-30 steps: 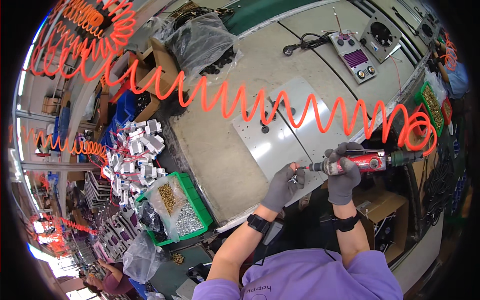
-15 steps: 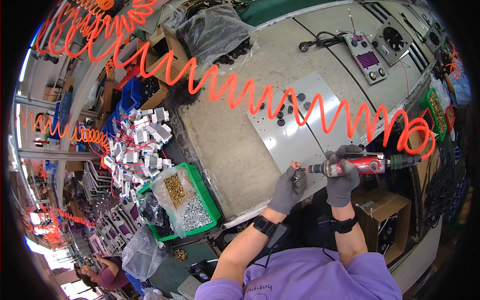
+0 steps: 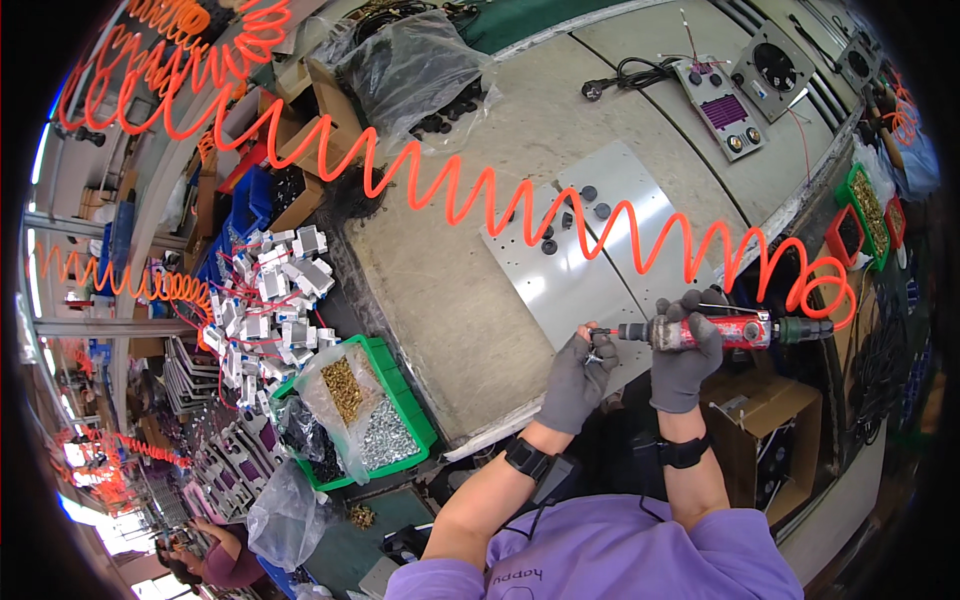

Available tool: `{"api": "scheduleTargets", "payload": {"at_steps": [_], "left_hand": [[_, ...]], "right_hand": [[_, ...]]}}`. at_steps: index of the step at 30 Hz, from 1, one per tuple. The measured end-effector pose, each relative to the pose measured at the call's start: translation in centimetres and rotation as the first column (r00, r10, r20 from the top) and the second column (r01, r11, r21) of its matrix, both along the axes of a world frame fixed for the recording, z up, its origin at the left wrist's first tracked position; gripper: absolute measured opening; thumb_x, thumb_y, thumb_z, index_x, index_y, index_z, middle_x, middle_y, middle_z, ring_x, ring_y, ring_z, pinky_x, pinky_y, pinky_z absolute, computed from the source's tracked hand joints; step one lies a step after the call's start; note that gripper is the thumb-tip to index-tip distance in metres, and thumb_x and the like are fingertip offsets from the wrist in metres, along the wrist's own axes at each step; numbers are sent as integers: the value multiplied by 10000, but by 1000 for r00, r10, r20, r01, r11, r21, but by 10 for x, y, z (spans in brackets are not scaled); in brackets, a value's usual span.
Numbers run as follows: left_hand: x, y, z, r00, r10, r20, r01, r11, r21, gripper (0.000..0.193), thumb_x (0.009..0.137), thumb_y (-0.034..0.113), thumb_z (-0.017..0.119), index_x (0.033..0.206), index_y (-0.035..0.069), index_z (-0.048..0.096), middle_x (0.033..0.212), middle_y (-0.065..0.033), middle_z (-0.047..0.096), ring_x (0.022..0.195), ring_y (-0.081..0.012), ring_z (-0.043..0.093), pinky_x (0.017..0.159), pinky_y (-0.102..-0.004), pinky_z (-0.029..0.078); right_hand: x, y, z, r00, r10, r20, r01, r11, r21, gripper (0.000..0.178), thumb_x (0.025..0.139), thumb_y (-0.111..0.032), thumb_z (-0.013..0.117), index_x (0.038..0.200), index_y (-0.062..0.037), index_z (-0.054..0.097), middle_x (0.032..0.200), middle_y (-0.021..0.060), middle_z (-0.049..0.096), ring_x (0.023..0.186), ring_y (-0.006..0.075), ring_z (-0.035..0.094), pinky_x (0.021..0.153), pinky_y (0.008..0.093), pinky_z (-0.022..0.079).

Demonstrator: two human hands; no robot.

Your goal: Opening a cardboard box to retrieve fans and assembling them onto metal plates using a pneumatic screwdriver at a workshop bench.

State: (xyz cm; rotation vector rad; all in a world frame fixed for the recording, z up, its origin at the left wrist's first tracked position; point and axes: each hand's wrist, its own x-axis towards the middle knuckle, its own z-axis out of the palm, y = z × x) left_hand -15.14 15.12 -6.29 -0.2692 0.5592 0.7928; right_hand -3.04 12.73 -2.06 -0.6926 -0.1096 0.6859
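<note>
That red metal air screwdriver with a black nose point(image 3: 742, 332), held sideways by the near end of the flat silver metal sheets point(image 3: 540, 285), looks rigid and fairly hefty — I'd grip its body, like the grey-gloved right hand point(image 3: 688, 352) wrapped snugly round it, and expect the springy orange coiled plastic hose point(image 3: 640, 240) to tug. The grey-gloved left hand point(image 3: 580, 372) is curled at the bit round small shiny metal pieces point(image 3: 597, 353) — probably screws, but fingers hide most of them.

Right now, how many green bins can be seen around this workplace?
2. One green bin stands left of the left hand; the second green bin is at the far right, beyond the red power tool. Others may be hidden.
</note>
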Motion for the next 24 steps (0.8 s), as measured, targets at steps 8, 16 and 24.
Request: {"api": "scheduleTargets", "payload": {"at_steps": [8, 16, 24], "left_hand": [[11, 4, 2, 965, -20, -262, 121, 920, 374, 220, 899, 193, 440, 987, -3, 486, 775, -77, 533, 678, -155, 508, 633, -292, 428], [7, 29, -10, 925, -88, -369, 191, 948, 253, 278, 877, 237, 478, 1038, 13, 513, 779, -53, 552, 680, -122, 500, 605, -269, 409], [6, 114, -42, -331, 604, -725, 868, 497, 18, 292, 779, 255, 564, 958, 24, 554, 756, -113, 594, 664, -253, 576, 598, -368, 434]], "right_hand": [[11, 0, -4, 998, -15, -54, 14, 1000, -12, 330, 715, -97, 504, 1042, -71, 463, 887, 69, 561, 717, 165, 561, 800, 410, 430], [39, -2, 0, 987, -111, -115, 109, 994, -27, 350, 694, -92, 540, 1033, -51, 462, 882, 82, 557, 706, 163, 556, 788, 399, 439], [61, -28, 16, 984, -78, 159, 95, 990, -100, 377, 665, -91, 530, 1033, -59, 457, 865, 73, 547, 709, 158, 559, 776, 400, 445]]}}
